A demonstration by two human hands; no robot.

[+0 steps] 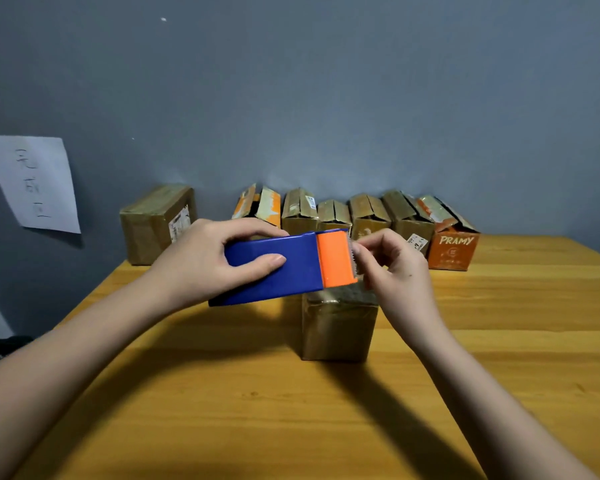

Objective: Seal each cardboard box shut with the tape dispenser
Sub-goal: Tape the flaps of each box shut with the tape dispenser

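Wooden table (222, 410) under cardboard boxes (340, 327).

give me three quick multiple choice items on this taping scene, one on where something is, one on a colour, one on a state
1. Where is the tape dispenser?
A. lying on the table
B. held above the near box
C. on the wall

2. What colour is the dispenser's cutter end?
A. orange
B. green
C. white

3. How are the flaps of the boxes in the back row?
A. taped flat
B. cut off
C. standing partly open

Answers:
1 B, the left hand grips it over the near box.
2 A, the end by the right hand is orange.
3 C, their flaps stick up.
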